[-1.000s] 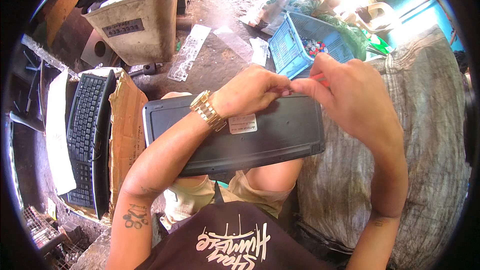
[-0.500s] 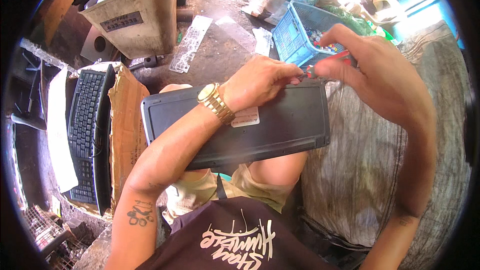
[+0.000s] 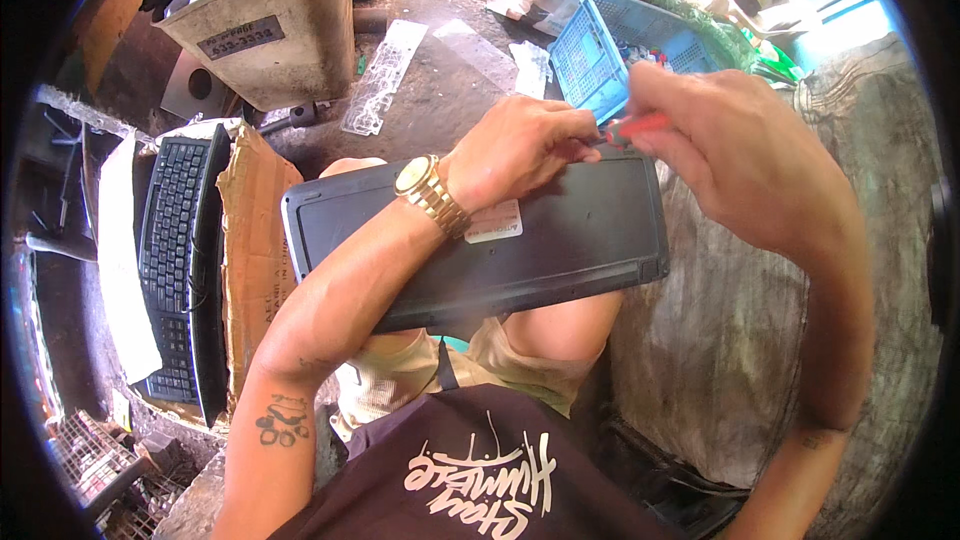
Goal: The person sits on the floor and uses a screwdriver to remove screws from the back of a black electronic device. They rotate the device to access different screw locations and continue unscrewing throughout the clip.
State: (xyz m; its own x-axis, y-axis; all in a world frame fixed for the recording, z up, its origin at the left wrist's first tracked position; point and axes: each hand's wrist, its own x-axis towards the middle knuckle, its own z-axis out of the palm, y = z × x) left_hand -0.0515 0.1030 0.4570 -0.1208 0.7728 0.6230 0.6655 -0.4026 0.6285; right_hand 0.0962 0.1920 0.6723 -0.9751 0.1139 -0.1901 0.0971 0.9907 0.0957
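Note:
A black keyboard (image 3: 570, 225) lies face down across my lap, its flat underside and a white label showing. My left hand (image 3: 515, 150) reaches over it and is closed at its far edge towards the right; the wrist wears a gold watch (image 3: 430, 190). In my right hand (image 3: 740, 145) is a red-handled screwdriver (image 3: 642, 127), held level. Its front end points left at the keyboard's far edge, right beside my left fingertips. The tip itself is hidden by those fingers.
Another black keyboard (image 3: 178, 240) stands in a cardboard box (image 3: 255, 240) on the left. A dirty beige bin (image 3: 290, 30) is behind it. Thin clear sheets (image 3: 385, 75) lie on the floor. Ahead right, a blue plastic basket (image 3: 590, 55) holds small items, with bags around it.
My right hand has turned and shifted slightly left and down, showing more of the red handle. The keyboard has tilted a little, its right end moving slightly right.

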